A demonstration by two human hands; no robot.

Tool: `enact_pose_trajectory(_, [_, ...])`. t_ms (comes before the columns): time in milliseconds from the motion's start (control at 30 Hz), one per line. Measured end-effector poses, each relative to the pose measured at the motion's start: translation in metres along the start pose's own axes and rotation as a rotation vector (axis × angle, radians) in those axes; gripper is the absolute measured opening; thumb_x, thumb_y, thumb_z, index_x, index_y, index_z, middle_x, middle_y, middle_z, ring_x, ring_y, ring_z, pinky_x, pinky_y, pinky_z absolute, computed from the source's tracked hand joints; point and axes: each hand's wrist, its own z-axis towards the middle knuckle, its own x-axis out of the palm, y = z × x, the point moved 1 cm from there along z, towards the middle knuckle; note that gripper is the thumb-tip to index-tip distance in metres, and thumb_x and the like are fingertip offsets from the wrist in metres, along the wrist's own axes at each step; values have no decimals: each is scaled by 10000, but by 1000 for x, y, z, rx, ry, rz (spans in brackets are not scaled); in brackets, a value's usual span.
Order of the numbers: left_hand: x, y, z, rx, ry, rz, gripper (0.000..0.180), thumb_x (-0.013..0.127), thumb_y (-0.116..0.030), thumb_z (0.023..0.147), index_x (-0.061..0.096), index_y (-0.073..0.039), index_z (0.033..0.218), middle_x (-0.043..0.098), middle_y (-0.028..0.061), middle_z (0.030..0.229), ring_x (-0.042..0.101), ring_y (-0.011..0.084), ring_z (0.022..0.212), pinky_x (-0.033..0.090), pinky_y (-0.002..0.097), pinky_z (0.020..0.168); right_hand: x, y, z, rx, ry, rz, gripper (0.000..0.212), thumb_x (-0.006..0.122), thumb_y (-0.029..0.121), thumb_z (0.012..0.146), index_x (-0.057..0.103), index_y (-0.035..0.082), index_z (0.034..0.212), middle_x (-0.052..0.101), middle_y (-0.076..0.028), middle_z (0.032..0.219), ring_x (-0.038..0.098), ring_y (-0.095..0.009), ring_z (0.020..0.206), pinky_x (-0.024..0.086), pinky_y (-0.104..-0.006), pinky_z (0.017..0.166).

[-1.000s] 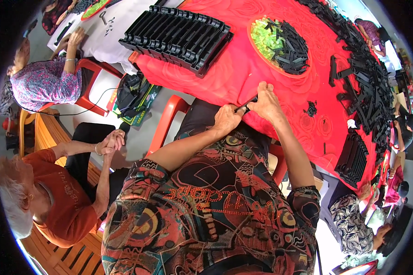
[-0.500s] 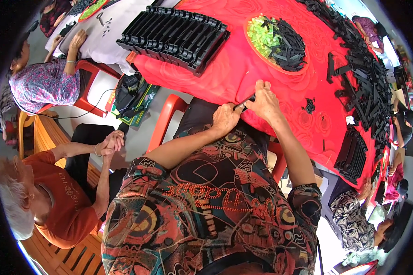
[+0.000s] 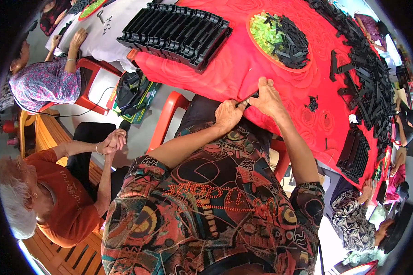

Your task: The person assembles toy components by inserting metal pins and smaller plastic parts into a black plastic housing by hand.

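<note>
The counter (image 3: 243, 73) under its red cloth carried a black slotted tray (image 3: 176, 30), a round dish (image 3: 280, 39) of green and black pieces, and a long heap of black strips (image 3: 367, 68) (none blocking the work). At the near edge both hands, left hand (image 3: 228, 114) and right hand (image 3: 267, 97), pinched a small black plastic piece (image 3: 251, 97) between fingertips; it looked light, stiff, best gripped at its ends.
</note>
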Motion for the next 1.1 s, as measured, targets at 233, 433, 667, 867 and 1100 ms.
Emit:
enact_pose_trajectory(233, [-1,-1,-1,-7,-16,-13,417,542,-380,751,628,28,765,581,271,736,580,400,791,442,444,721,1,-1,-1,-10,-12,0,546,691,161,603,366,-53,986,455,-329,1018,555,-439,859,489,-454,723])
enact_pose_trajectory(433, [1,-2,-1,43,-58,52,429,539,-386,758,616,34,717,577,269,695,583,401,757,447,448,702,2,-6,1,-54,-27,19,533,694,154,596,364,-49,963,463,-326,986,555,-442,843,487,-459,713])
enact_pose_trajectory(667, [3,3,1,59,-68,49,442,525,-399,773,613,24,682,579,210,611,595,361,678,435,424,642,4,-2,-2,-38,-38,8,535,703,147,592,364,-46,959,461,-296,975,554,-436,845,486,-461,709])
enact_pose_trajectory(867, [3,3,3,61,-71,40,445,541,-404,758,618,27,679,577,225,634,590,369,690,444,425,659,8,-3,-2,-34,-76,-13,547,714,158,589,369,-47,961,474,-297,966,557,-430,841,488,-453,705])
enact_pose_trajectory(1100, [3,5,5,51,-39,32,447,558,-407,742,619,34,695,570,265,682,584,397,740,444,436,687,2,5,-4,75,-18,52,543,716,137,602,361,-41,972,452,-294,999,514,-449,910,449,-470,751])
